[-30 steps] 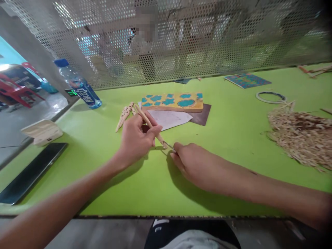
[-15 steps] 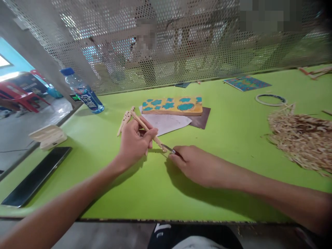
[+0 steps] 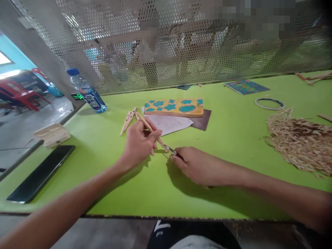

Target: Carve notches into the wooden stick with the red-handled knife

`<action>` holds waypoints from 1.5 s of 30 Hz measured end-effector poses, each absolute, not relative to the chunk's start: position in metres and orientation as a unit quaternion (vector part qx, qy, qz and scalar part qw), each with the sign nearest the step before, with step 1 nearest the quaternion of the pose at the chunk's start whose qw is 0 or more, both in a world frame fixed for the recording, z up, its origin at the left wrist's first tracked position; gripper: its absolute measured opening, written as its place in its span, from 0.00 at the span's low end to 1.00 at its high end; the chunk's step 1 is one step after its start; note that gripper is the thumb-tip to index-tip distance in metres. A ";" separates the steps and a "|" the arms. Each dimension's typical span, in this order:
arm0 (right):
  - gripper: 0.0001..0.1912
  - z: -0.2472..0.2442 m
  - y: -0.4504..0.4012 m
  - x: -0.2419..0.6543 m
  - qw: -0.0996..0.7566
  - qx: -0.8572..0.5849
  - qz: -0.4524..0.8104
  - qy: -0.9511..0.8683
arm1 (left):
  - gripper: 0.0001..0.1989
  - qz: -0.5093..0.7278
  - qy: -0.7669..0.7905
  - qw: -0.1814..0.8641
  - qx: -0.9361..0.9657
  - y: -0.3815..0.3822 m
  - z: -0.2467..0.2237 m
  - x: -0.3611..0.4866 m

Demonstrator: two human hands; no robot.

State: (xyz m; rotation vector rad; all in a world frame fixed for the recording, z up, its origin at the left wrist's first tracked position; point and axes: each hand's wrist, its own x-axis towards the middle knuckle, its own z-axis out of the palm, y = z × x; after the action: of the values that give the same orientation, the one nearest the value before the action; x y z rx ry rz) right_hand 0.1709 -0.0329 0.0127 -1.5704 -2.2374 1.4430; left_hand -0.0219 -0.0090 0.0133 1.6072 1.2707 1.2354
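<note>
My left hand (image 3: 141, 140) is closed around a thin pale wooden stick (image 3: 145, 121), which slants down toward the right. In my right hand (image 3: 193, 162) is a small knife (image 3: 170, 149), its dark handle mostly hidden by the fingers. The blade touches the stick's lower end, where a curled sliver of wood shows. Just beyond my left hand lies a pale carved wooden piece (image 3: 127, 121) with small holes. A yellow board with blue-green patches (image 3: 173, 108) rests on white paper (image 3: 168, 125) and a dark brown sheet (image 3: 203, 121).
To the left are a black phone (image 3: 41, 173), an open white case (image 3: 53, 135) and a water bottle (image 3: 89, 93). At right, a heap of wood shavings (image 3: 301, 141) lies near a tape ring (image 3: 269, 103) and a patterned card (image 3: 246, 87). Perforated metal mesh (image 3: 166, 45) borders the green table.
The view has shifted slightly, so the table items sit a little differently in frame. Both hands keep their grips, and the blade is still at the stick's lower end.
</note>
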 end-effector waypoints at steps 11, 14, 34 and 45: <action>0.12 -0.002 -0.045 0.166 0.025 -0.499 0.164 -0.851 | 0.08 0.493 0.528 0.274 0.635 -0.013 0.017 -0.016; 0.12 -0.002 -0.045 0.166 0.028 -0.494 0.200 -0.846 | 0.07 0.483 0.517 0.271 0.653 -0.011 0.015 -0.018; 0.14 0.009 -0.036 0.172 0.088 -0.510 0.344 -0.783 | 0.08 0.494 0.508 0.316 0.631 -0.008 0.017 -0.021; 0.14 0.008 -0.002 0.198 0.100 -0.552 0.270 -0.783 | 0.14 0.421 0.515 0.457 0.590 0.018 0.018 -0.053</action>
State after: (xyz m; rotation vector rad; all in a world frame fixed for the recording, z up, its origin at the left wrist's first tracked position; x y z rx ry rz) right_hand 0.1978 -0.0017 0.0075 -1.6318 -2.3139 0.7988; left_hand -0.0533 0.0185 0.0176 1.4546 1.2696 1.0376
